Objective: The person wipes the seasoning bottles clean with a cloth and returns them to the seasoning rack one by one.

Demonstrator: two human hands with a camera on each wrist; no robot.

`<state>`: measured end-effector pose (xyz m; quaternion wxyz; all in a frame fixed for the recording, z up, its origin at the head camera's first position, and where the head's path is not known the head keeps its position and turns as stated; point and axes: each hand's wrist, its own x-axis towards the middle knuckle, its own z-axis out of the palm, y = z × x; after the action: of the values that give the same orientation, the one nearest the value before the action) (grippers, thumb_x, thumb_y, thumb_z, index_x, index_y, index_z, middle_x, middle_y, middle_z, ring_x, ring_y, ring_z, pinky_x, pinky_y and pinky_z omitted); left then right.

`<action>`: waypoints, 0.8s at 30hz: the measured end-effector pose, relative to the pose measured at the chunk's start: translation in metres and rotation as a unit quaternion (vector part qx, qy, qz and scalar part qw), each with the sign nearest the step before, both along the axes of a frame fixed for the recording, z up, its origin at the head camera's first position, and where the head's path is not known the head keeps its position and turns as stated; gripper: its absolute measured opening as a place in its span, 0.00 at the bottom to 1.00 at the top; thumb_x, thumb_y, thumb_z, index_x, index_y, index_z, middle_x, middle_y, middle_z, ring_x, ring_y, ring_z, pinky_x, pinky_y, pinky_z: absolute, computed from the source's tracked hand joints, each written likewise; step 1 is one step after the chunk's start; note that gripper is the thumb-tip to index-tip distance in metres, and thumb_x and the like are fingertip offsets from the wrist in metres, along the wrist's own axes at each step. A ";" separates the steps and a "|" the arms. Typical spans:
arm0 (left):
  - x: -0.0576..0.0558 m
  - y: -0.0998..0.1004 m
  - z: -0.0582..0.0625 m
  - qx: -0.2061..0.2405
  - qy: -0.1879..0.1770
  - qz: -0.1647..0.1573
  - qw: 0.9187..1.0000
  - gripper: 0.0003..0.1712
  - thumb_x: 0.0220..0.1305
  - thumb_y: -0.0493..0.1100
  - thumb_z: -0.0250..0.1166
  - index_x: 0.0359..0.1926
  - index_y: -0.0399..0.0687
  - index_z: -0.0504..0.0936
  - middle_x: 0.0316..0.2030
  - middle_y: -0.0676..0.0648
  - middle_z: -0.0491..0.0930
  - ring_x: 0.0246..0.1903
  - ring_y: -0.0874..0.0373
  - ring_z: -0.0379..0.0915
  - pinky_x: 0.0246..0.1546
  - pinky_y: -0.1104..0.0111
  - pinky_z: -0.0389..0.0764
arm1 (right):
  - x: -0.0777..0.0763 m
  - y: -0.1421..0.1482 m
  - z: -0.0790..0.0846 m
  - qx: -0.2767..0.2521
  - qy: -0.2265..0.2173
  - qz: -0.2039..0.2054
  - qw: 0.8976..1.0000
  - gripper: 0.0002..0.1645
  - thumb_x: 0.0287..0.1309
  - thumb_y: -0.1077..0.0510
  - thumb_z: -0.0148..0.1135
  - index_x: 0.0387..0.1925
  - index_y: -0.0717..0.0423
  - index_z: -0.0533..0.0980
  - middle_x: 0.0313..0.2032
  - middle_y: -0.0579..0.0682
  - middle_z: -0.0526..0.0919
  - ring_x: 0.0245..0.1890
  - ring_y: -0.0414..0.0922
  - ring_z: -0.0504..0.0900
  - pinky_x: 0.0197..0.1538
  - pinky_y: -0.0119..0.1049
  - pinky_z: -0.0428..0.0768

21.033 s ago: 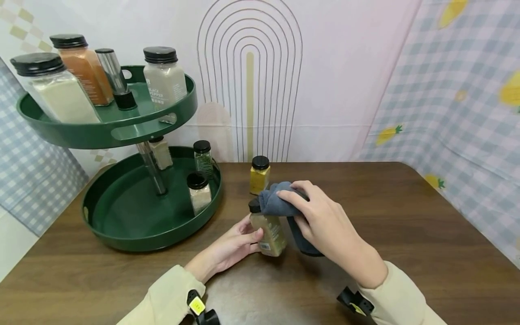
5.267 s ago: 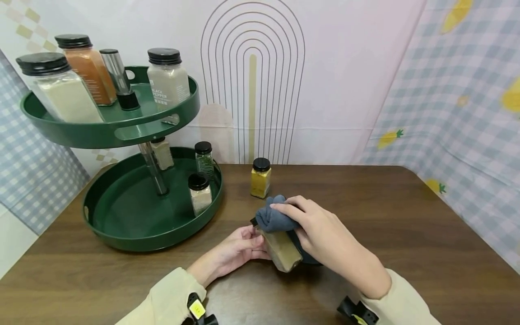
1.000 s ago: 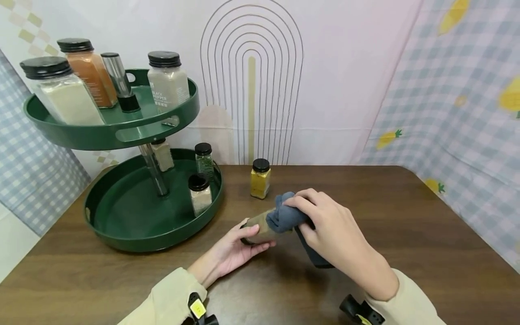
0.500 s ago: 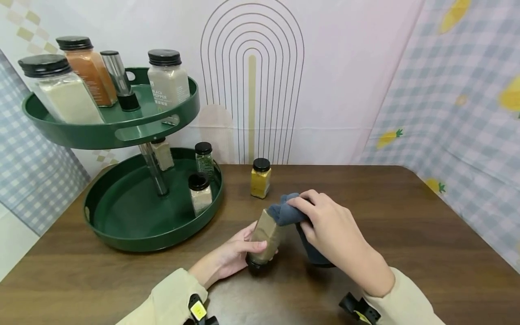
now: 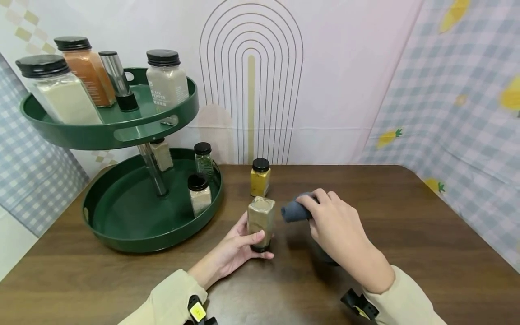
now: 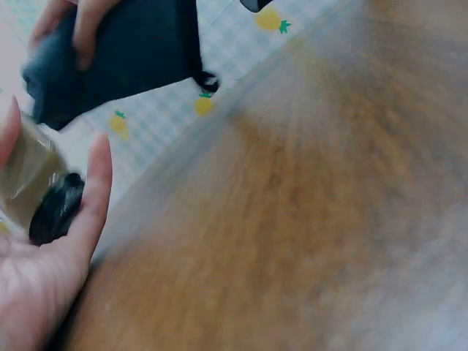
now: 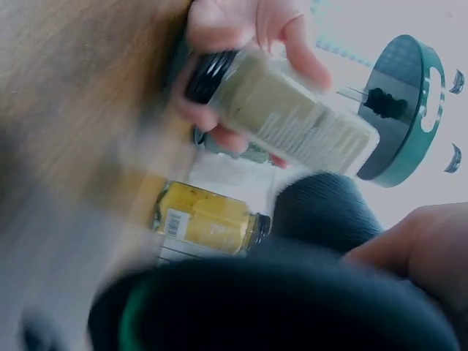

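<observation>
Spice jar [image 5: 261, 221] in square clear glass, filled with tan powder, is held upside down over the wood-grain table [image 5: 386, 203], its flat base up and its black cap down. The left hand [image 5: 237, 248] grips it, thumb across the near side and the other fingers round behind and beneath. Near it, the right hand [image 5: 337, 225] pinches a bunched blue-grey cloth [image 5: 294, 211] between thumb and fingers; a gap parts cloth and jar in the head view. The left wrist view shows what looks like a small loop at the cloth's corner, though blur makes this uncertain.

Behind the held jar, a turmeric-yellow jar [image 5: 260, 183] with a black cap stands upright on the table. To the left rises a green two-tier stand. Its lower tray [image 5: 122, 214] bears three small black-capped jars [image 5: 200, 200]; its upper tray [image 5: 89, 139] holds a cream-powder jar [image 5: 67, 100], an orange-powder jar [image 5: 87, 74], a silver-and-black cylinder [image 5: 115, 76] and a jar marked "BLACK PEPPER" [image 5: 167, 83].
</observation>
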<state>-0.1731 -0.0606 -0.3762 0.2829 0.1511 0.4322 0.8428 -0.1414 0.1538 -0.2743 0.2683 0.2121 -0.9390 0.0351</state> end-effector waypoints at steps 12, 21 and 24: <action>-0.002 0.005 0.004 -0.060 0.014 0.024 0.998 0.36 0.54 0.24 0.60 0.61 0.55 0.66 0.59 0.45 0.61 0.54 0.52 0.66 0.50 0.49 0.75 | 0.002 -0.010 -0.002 -0.027 0.047 0.136 0.989 0.21 0.43 0.65 0.70 0.43 0.51 0.77 0.44 0.54 0.77 0.40 0.49 0.77 0.30 0.41 0.81; -0.002 0.005 0.003 -0.068 0.006 0.024 0.997 0.37 0.53 0.24 0.60 0.63 0.54 0.65 0.58 0.44 0.61 0.54 0.49 0.64 0.51 0.49 0.75 | 0.001 -0.004 0.002 -0.006 0.050 0.116 0.992 0.20 0.40 0.68 0.68 0.38 0.48 0.78 0.40 0.52 0.77 0.37 0.48 0.76 0.27 0.41 0.79; -0.002 0.005 0.002 -0.069 0.006 0.025 0.997 0.38 0.53 0.25 0.61 0.64 0.54 0.64 0.60 0.44 0.59 0.55 0.48 0.64 0.51 0.49 0.75 | 0.002 -0.001 0.005 0.011 0.052 0.102 0.993 0.20 0.39 0.69 0.68 0.36 0.48 0.78 0.39 0.51 0.78 0.36 0.48 0.75 0.27 0.41 0.78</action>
<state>-0.1753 -0.0554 -0.3737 0.2688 0.1257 0.4949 0.8167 -0.1398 0.1530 -0.2694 0.3099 0.3114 -0.8974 0.0411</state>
